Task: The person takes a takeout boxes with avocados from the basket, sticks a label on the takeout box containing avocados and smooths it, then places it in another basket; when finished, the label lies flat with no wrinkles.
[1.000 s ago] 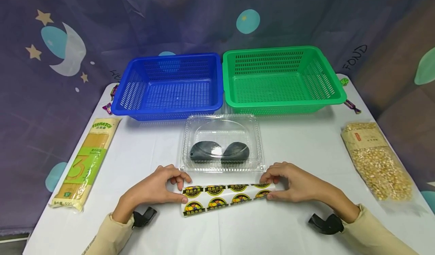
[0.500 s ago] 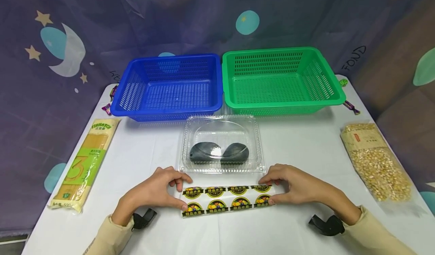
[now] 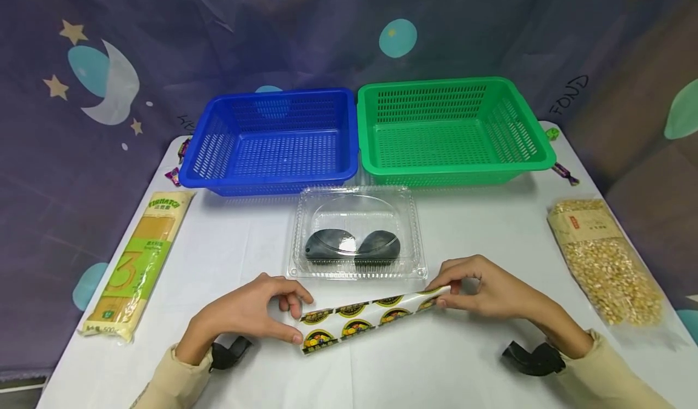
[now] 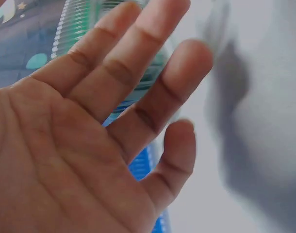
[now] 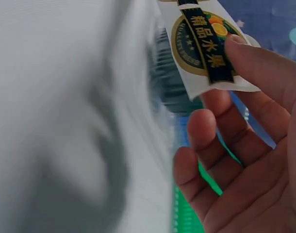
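A sheet of round fruit-label stickers, printed in black, gold and fruit colours, is curled into a loose roll and slants up to the right. My right hand pinches its right end between thumb and fingers. In the right wrist view the thumb presses on the label sheet. Beside the left end lies my left hand, thumb and fingers spread apart. Nothing shows in my left palm in the left wrist view. Just beyond stands a clear plastic clamshell box with two dark rounded things inside.
A blue basket and a green basket stand side by side at the back. Packaged spaghetti lies left, a bag of corn kernels right. Small wrapped candies lie near the table's edges.
My right hand has lifted the sheet's right end, moving right and slightly away. The sheet now slants more, and its left end has slid right, out from my left fingers.
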A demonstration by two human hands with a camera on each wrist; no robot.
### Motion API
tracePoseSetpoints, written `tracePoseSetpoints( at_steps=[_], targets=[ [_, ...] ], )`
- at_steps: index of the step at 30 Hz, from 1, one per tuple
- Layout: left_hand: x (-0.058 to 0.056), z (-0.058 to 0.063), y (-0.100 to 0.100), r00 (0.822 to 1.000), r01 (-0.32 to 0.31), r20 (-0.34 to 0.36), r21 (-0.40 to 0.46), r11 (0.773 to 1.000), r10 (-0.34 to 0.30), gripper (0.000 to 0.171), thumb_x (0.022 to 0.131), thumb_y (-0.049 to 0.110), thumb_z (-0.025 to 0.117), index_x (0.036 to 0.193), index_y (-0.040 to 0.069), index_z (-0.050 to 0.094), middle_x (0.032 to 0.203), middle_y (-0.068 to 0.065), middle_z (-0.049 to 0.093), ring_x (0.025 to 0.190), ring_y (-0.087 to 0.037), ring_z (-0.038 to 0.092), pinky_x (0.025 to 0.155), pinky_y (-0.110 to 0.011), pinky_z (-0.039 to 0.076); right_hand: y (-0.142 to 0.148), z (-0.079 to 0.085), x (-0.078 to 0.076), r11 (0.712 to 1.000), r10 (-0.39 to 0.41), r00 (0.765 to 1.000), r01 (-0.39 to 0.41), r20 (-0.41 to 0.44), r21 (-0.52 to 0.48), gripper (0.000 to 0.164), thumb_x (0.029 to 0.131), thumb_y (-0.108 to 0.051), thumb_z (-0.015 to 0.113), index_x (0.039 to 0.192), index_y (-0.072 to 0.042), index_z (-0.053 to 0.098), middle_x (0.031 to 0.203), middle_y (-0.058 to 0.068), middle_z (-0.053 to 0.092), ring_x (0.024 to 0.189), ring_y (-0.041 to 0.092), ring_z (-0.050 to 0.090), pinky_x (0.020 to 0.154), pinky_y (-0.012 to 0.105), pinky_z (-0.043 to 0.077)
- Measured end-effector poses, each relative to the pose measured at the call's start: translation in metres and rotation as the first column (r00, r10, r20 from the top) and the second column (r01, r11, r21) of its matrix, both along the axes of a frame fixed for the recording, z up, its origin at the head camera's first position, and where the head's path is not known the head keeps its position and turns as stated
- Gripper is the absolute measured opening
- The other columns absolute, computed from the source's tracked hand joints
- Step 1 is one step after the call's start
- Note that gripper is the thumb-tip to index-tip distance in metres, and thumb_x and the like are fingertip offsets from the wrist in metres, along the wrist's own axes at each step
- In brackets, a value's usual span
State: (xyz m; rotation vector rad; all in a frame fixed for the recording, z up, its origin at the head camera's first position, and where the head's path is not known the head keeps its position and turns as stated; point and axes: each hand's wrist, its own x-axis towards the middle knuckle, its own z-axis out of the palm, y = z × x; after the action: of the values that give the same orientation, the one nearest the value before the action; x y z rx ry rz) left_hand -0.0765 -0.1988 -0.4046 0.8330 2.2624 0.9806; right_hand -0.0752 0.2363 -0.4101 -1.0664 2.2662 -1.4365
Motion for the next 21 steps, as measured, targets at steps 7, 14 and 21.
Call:
tracePoseSetpoints(
  at_steps=[7, 14, 21],
  targets=[
    [-0.007, 0.013, -0.005, 0.994, 0.043, 0.095, 0.075, 0.996, -0.05, 0.044, 0.088, 0.036, 0.081, 0.122, 0.011, 0.069, 0.098, 0.004, 0.076, 0.088, -0.013, 0.067, 0.084, -0.031, 0.053, 0.004, 0.018, -0.009, 0.996, -0.012, 0.999, 0.008, -0.045, -0.09, 0.034, 0.084, 0.008, 0.076, 0.111, -0.013, 0.078, 0.089, -0.004, 0.072, 0.072, 0.008, 0.056, 0.06, 0.026, 0.045],
    [-0.012, 0.019, -0.005, 0.997, 0.018, 0.075, 0.079, 0.997, -0.024, 0.039, 0.09, 0.035, 0.078, 0.125, 0.02, 0.069, 0.102, 0.008, 0.075, 0.091, -0.011, 0.068, 0.081, -0.034, 0.054, 0.002, 0.028, -0.017, 0.978, -0.073, 0.997, 0.066, -0.027, -0.2, 0.037, 0.082, 0.018, 0.071, 0.111, -0.004, 0.077, 0.093, 0.002, 0.074, 0.076, 0.011, 0.058, 0.065, 0.028, 0.044],
    [-0.017, 0.027, -0.007, 0.999, -0.046, 0.031, 0.161, 0.986, 0.042, 0.041, 0.091, 0.027, 0.078, 0.13, 0.025, 0.065, 0.097, 0.01, 0.073, 0.087, -0.012, 0.065, 0.08, -0.032, 0.052, -0.001, 0.034, -0.023, 0.946, -0.147, 0.989, 0.146, 0.017, -0.291, 0.035, 0.081, 0.023, 0.068, 0.109, 0.003, 0.075, 0.096, 0.006, 0.075, 0.082, 0.012, 0.065, 0.078, 0.023, 0.053]
  ],
)
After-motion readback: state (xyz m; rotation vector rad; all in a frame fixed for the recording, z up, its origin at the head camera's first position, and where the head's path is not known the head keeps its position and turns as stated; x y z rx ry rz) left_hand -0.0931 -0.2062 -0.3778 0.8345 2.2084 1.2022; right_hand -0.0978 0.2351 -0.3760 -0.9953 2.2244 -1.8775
